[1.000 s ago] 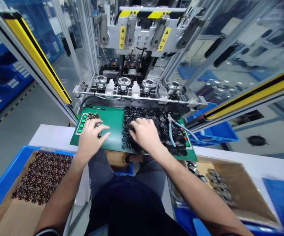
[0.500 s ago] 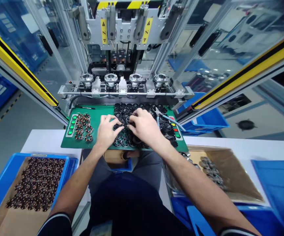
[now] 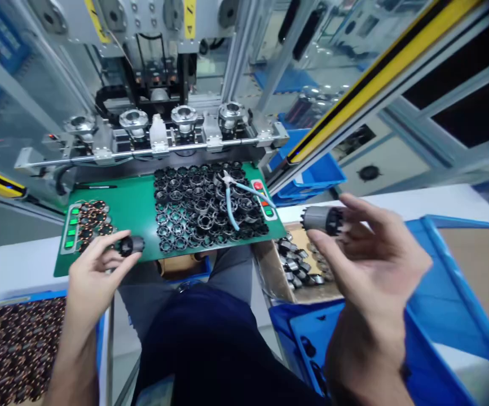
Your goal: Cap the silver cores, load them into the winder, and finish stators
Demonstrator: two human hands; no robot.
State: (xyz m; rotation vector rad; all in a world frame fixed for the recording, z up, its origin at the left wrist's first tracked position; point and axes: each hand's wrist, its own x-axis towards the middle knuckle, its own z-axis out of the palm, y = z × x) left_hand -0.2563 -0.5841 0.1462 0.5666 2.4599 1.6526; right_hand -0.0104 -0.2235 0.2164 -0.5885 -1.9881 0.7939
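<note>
My left hand (image 3: pixel 94 273) pinches a black toothed plastic ring (image 3: pixel 132 245) between thumb and fingertips, over the left front of the green mat (image 3: pixel 136 206). On the right, my right hand (image 3: pixel 379 254) grips a grey metal stator core (image 3: pixel 318 217) with black toothed ends, raised above an open carton. Rows of black plastic rings (image 3: pixel 179 217) cover the mat's middle and right. Side cutters (image 3: pixel 229 206) with light blue handles lie on top of them. Copper-wound stators (image 3: pixel 92 211) sit at the mat's left end.
Behind the mat runs a machine fixture (image 3: pixel 159 148) with several round metal holders. The carton (image 3: pixel 269 262) at right contains metal cores (image 3: pixel 297 262). A blue bin (image 3: pixel 49 295) full of copper-wound parts stands at lower left. Button panels (image 3: pixel 263 198) flank the mat.
Both hands have left the black rings in the middle. The left moved left with a ring; the right moved far right and now grips a stator core. The view has shifted right.
</note>
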